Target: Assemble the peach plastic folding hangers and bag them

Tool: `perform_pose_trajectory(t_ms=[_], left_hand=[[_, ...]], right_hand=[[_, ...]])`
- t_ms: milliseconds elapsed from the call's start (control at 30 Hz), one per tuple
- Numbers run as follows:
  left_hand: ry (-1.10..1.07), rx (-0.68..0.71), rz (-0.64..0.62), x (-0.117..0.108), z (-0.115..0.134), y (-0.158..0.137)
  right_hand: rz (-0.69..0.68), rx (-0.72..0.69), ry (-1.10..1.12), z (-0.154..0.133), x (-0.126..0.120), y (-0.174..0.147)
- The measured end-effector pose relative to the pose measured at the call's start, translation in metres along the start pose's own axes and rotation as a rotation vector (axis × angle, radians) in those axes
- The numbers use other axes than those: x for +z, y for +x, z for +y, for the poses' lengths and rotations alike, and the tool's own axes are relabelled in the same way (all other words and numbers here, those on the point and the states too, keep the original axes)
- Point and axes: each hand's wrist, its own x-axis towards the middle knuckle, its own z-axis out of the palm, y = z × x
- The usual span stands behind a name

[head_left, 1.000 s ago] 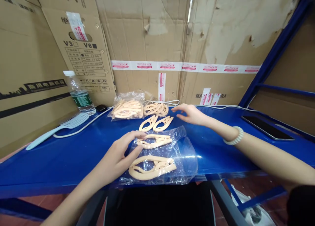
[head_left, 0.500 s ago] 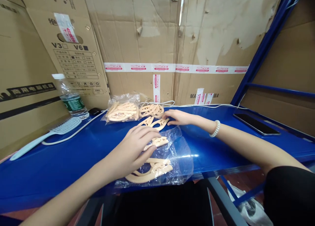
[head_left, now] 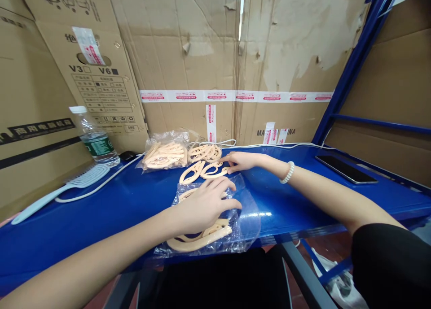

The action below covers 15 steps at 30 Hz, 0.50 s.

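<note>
My left hand is over a clear plastic bag at the front edge of the blue shelf. Its thumb and fingers are apart and it grips nothing I can see. Inside the bag, partly covered by this hand, lie beige folding hangers. Farther back, my right hand reaches in from the right, fingers apart. Its fingertips are at the right end of a loose beige folding hanger. Beside that one lies a second loose hanger. Behind them is a pile of hangers.
A bag full of hangers sits at the back. To the left are a water bottle, a pale blue hairbrush and a white cable. A phone lies right. Cardboard walls the back.
My left hand has shifted right across the bag, uncovering the left loose hanger. The right hand stays at the loose hanger's end. The camera view has turned slightly.
</note>
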Motion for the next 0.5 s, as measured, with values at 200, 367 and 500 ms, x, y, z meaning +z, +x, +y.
perform_pose_trajectory(t_ms=[200,367,500], left_hand=[[-0.032,-0.015,0.031,0.0024,-0.0007,-0.0006],[-0.032,-0.023,0.066,0.0054,0.0001,-0.0011],[-0.034,0.008,0.091,0.0064,-0.0002,-0.0022]], right_hand=[[0.101,-0.034,0.128,0.0090,0.0002,0.0008],[0.114,-0.041,0.168,0.0093,-0.0003,0.0007],[0.109,-0.087,0.186,0.0071,-0.0008,-0.0009]])
